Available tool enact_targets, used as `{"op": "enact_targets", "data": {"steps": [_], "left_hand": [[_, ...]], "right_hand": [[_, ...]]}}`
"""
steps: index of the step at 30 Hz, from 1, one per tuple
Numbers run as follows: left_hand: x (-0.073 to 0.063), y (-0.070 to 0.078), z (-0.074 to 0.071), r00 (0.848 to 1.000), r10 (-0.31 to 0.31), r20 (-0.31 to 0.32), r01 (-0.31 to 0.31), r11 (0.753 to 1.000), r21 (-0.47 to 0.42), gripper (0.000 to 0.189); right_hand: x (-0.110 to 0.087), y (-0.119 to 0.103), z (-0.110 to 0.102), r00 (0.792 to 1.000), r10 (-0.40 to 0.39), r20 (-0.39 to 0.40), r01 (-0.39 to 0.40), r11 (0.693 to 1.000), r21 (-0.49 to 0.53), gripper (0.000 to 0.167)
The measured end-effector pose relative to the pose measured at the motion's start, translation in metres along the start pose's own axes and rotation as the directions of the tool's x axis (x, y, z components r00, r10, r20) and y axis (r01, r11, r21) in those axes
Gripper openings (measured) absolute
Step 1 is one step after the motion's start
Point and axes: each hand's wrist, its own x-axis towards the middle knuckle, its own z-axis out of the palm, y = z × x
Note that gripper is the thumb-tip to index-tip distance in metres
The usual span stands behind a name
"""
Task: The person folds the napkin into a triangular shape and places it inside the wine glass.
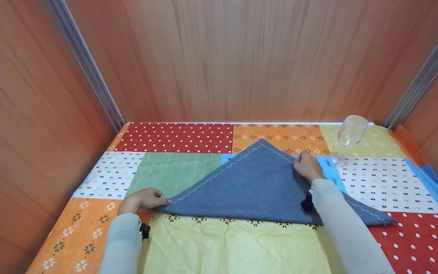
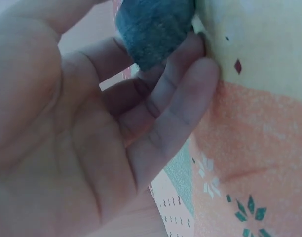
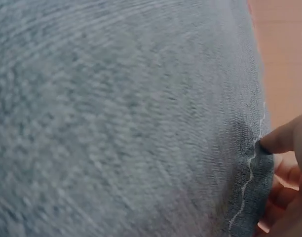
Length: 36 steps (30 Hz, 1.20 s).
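A grey-blue cloth napkin (image 1: 242,186), folded into a triangle with white wavy stitching near its edges, lies on the patchwork tablecloth. Its peak points to the far wall and its long fold faces me. My left hand (image 1: 143,199) pinches the left corner; in the left wrist view that corner (image 2: 158,32) sits at the fingers, while the other fingers bend loosely below it. On the right slanted edge, below the peak, my right hand (image 1: 309,167) pinches the stitched hem. The right wrist view shows the thumb (image 3: 279,138) on that hem. My right forearm covers part of the napkin.
A clear stemmed glass (image 1: 353,131) stands upright at the back right, beyond my right hand. Wood-patterned panels (image 1: 219,61) close off the back and both sides. The tablecloth (image 1: 234,247) has slight wrinkles in front.
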Motion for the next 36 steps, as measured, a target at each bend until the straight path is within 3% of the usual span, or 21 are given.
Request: {"op": "enact_targets", "data": {"steps": [6, 13, 18, 23, 26, 30, 36], "left_hand": [[-0.001, -0.002, -0.001, 1.000, -0.010, -0.013, 0.011, 0.999, 0.042, 0.050], [-0.002, 0.000, 0.001, 0.997, -0.037, -0.063, 0.040, 0.998, 0.057, 0.041], [-0.001, 0.009, 0.003, 0.993, 0.049, -0.110, -0.046, 0.998, 0.032, 0.021], [0.006, 0.031, 0.010, 0.974, 0.163, -0.155, -0.160, 0.987, 0.032, 0.011], [0.013, 0.045, 0.018, 0.953, 0.251, -0.173, -0.237, 0.967, 0.094, 0.006], [0.022, 0.062, 0.031, 0.917, 0.361, -0.172, -0.323, 0.922, 0.212, 0.004], [0.031, 0.092, 0.057, 0.878, 0.465, -0.110, -0.399, 0.840, 0.367, 0.005]], "right_hand": [[0.001, -0.005, 0.000, 1.000, -0.012, -0.004, 0.012, 1.000, -0.016, 0.019], [0.000, -0.002, -0.003, 0.994, 0.024, 0.105, -0.017, 0.998, -0.068, 0.018], [0.003, 0.005, -0.006, 0.995, 0.024, 0.098, -0.021, 0.999, -0.034, 0.027], [0.006, 0.011, -0.010, 0.995, 0.029, 0.100, -0.026, 0.999, -0.030, 0.033], [0.005, 0.013, -0.012, 0.992, 0.025, 0.121, -0.021, 0.999, -0.029, 0.030], [0.005, 0.013, -0.015, 0.990, 0.013, 0.140, -0.010, 1.000, -0.024, 0.022], [0.006, 0.016, -0.016, 0.987, -0.038, 0.155, 0.042, 0.999, -0.025, 0.036]]}}
